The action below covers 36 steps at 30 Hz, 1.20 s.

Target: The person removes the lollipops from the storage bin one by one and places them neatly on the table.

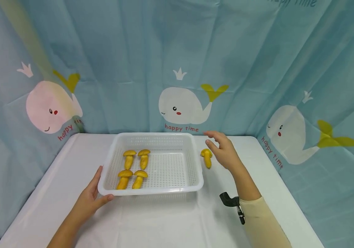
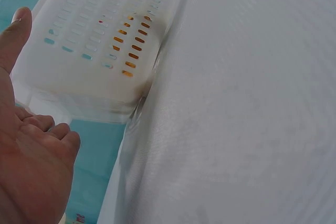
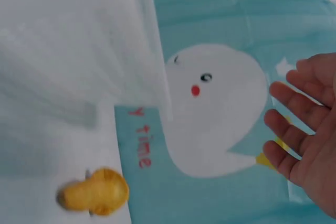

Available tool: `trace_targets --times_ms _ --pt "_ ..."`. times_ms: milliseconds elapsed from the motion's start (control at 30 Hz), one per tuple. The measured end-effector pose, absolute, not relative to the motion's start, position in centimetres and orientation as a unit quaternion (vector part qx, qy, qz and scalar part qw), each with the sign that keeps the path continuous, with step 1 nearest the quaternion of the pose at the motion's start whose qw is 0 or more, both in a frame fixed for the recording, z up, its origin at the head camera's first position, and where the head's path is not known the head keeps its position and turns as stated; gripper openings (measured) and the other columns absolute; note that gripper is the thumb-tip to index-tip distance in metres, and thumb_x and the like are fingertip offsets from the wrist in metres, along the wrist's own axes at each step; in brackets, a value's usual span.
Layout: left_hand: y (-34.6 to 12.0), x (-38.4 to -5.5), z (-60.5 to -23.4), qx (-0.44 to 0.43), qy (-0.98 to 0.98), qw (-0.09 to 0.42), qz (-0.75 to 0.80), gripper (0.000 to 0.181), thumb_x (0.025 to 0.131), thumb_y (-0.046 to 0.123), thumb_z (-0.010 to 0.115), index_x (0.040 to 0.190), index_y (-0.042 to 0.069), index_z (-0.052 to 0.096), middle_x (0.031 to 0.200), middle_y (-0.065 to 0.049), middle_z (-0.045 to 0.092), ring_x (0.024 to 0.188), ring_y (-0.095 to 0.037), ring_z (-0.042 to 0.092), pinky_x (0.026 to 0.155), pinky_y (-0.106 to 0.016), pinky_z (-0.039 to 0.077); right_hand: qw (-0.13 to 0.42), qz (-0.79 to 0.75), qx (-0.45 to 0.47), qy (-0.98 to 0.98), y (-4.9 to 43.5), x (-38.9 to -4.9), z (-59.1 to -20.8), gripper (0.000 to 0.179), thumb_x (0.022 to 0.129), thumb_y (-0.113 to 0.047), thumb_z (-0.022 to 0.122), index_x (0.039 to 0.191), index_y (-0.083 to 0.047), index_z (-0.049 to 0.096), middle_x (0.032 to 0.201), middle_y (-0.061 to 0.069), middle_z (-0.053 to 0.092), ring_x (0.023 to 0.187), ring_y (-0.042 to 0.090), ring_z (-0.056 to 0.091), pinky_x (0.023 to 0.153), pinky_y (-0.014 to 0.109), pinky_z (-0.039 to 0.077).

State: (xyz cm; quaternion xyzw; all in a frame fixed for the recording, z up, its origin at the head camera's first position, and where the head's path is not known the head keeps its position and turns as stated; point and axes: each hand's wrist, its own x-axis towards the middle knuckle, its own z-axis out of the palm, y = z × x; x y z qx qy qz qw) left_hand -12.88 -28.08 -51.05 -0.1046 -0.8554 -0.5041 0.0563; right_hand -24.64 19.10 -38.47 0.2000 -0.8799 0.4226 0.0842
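Note:
A white plastic basket (image 1: 167,189) with slotted walls stands on the table. Inside, on its left half, several yellow toy mushrooms (image 1: 128,160) stand in two rows with brown-yellow caps. My left hand (image 1: 87,201) holds the basket's front left corner, thumb along the front rim and fingers at the left side. Another yellow mushroom (image 1: 207,159) lies just right of the basket, its cap toward the back. Over and beside it hovers my right hand (image 1: 224,151), fingers spread and holding nothing; the right wrist view shows this mushroom (image 3: 97,191) apart from the fingers.
The white table (image 1: 152,224) reaches back to a blue-green curtain (image 1: 118,69) printed with whales, which also hangs along both sides. A black wrist mount (image 1: 229,199) sticks out from my right sleeve (image 1: 263,220).

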Motion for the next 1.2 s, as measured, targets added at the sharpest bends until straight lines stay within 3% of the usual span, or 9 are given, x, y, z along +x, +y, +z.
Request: trace_targets --times_ms 267,600,867,1200 --pt "-28.0 -12.9 -51.1 -0.121 -0.846 0.060 -0.515 0.107 0.082 0.006 0.077 0.156 0.032 0.004 0.164 0.004 0.005 0.140 0.013 0.011 0.099 0.000 0.024 0.077 0.426 0.238 -0.870 14.6 -23.6 -38.5 0.039 0.098 -0.035 0.057 0.136 -0.028 0.054 0.139 -0.008 0.049 0.126 0.016 0.045 0.097 0.048 0.048" --pt "-27.9 -12.8 -51.2 -0.108 -0.852 0.063 -0.508 0.107 0.082 0.009 0.077 0.156 0.035 0.004 0.164 0.002 0.006 0.138 0.015 0.012 0.098 -0.001 0.025 0.066 0.405 0.274 -0.870 9.3 -22.7 -39.7 0.040 0.097 -0.032 0.061 0.135 -0.020 0.057 0.134 -0.014 0.053 0.128 0.008 0.045 0.105 0.038 0.044" --pt "-27.8 -12.7 -51.0 -0.092 -0.865 0.056 -0.490 0.105 0.083 0.016 0.077 0.155 0.038 0.004 0.164 0.002 0.007 0.134 0.019 0.012 0.096 -0.002 0.025 0.033 0.408 0.278 -0.869 5.3 -21.9 -40.2 0.042 0.095 -0.034 0.062 0.135 -0.022 0.057 0.133 -0.014 0.055 0.127 0.009 0.047 0.105 0.036 0.043" --pt "-28.2 -12.8 -51.1 -0.102 -0.856 0.056 -0.504 0.107 0.082 0.011 0.077 0.156 0.035 0.004 0.164 0.000 0.007 0.135 0.018 0.013 0.097 0.001 0.024 -0.018 0.414 0.286 -0.864 0.9 -22.4 -41.5 0.037 0.093 -0.028 0.067 0.129 -0.025 0.061 0.129 -0.014 0.059 0.121 0.009 0.051 0.104 0.033 0.044"
